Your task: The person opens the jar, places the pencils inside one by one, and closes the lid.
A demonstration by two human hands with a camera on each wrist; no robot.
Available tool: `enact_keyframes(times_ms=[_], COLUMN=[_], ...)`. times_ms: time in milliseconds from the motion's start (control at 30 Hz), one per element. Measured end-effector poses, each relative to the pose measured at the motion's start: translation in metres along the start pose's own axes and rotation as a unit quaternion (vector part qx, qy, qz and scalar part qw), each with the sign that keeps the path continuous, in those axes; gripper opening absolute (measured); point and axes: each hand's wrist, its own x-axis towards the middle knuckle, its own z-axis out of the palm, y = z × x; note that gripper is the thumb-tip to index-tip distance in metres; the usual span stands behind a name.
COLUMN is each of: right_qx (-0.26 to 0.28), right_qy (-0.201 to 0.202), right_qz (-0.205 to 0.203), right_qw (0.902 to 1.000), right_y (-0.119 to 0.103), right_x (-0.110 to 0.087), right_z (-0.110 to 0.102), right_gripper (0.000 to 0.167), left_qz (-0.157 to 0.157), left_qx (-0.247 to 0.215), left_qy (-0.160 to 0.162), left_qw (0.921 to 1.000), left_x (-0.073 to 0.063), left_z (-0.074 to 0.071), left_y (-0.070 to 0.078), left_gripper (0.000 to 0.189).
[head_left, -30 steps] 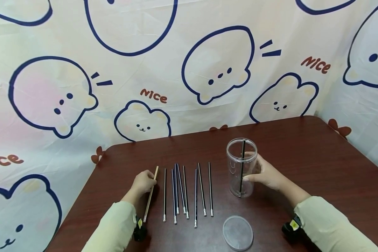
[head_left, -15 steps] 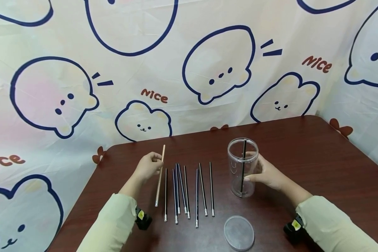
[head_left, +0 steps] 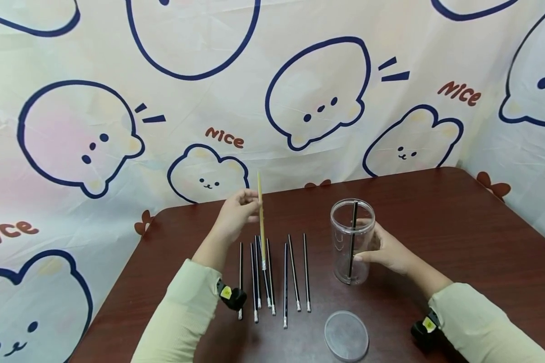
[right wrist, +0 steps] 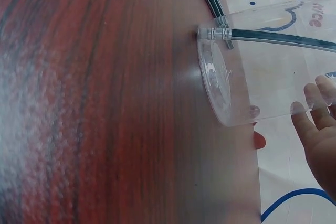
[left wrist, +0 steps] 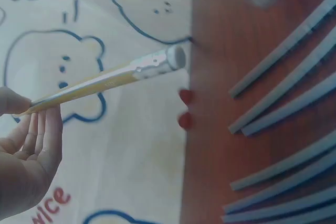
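In the head view my left hand (head_left: 236, 214) pinches a yellow pencil (head_left: 261, 227) near its top. The pencil hangs almost upright over a row of dark pencils, eraser end down. The left wrist view shows thumb and fingers meeting on the yellow pencil (left wrist: 105, 81), its white eraser toward the camera. My right hand (head_left: 386, 250) grips the side of a clear jar (head_left: 339, 254), which stands lidless on the table. One dark pencil (head_left: 352, 242) leans inside it, eraser end at the bottom. Part of the right fingers shows through the jar's wall.
Several dark pencils (head_left: 285, 290) lie side by side on the brown table (head_left: 436, 217), erasers toward me. A round clear lid (head_left: 346, 336) lies in front of the jar. A cartoon-printed cloth (head_left: 300, 171) hangs behind the table's far edge.
My left hand has lifted the yellow pencil off the table and carried it up and to the right, over the dark pencils. The right hand and jar stay in place.
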Motion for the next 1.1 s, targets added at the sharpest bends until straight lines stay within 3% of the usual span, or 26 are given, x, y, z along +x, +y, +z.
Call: enact_keyframes(times_ms=[200,500,933,1100], right_qx=[-0.009,0.009,0.011,0.009], right_qy=[0.006,0.003,0.002,0.0], right_qz=[-0.003,-0.003,-0.006,-0.014], right_qw=[0.9999,1.0,0.9999,0.9999], right_y=[-0.001,-0.001,0.001,0.002], right_x=[0.0,0.0,-0.002,0.0], right_z=[0.0,0.0,0.002,0.001], right_gripper=[0.072,0.073,0.071,0.07], left_qz=[0.038,0.081,0.097,0.104], left_qx=[-0.061,-0.106,-0.161,-0.179], left_qy=[-0.015,-0.033,-0.029,-0.024], left_qw=[0.9973,0.9906,0.9817,0.978], left_x=[0.007,0.015,0.026,0.028], left_z=[0.02,0.047,0.08,0.093], left_y=[0.022,0.052,0.086,0.091], left_gripper=[0.025,0.02,0.02,0.018])
